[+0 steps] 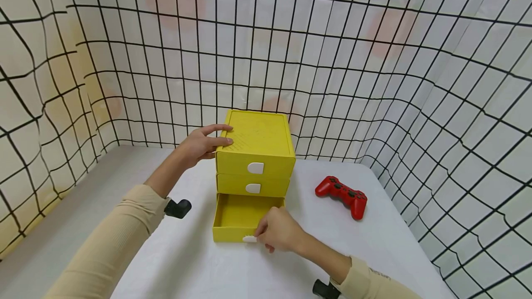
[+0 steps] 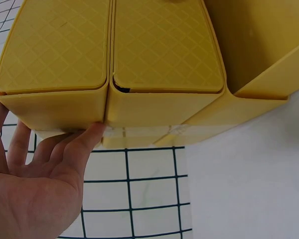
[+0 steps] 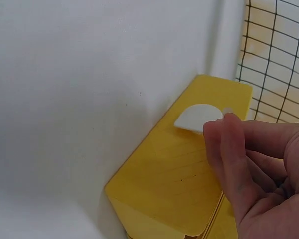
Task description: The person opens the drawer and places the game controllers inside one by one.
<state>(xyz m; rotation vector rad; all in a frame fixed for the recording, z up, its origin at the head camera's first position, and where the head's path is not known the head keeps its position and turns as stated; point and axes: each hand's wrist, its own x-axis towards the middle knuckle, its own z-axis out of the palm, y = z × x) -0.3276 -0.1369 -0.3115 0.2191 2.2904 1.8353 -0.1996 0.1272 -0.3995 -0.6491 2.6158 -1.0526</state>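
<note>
A yellow drawer unit (image 1: 258, 129) with white tab handles stands on the white table. Its bottom drawer (image 1: 232, 211) is pulled out, with nothing visible inside; the two upper drawers are closed. My left hand (image 1: 199, 144) rests against the unit's upper left side, two digits reaching over the top edge. In the left wrist view its other fingers (image 2: 72, 149) touch the side wall. At the bottom drawer's front, my right hand (image 1: 280, 230) pinches the right end of the white handle (image 3: 199, 117) between thumb and fingertips.
A red game controller (image 1: 341, 196) lies on the table to the right of the drawer unit. Black wire mesh (image 1: 266, 50) surrounds the back and sides, with pale fabric behind it. A black device (image 1: 178, 208) is strapped at the left wrist, another (image 1: 326, 289) at the right.
</note>
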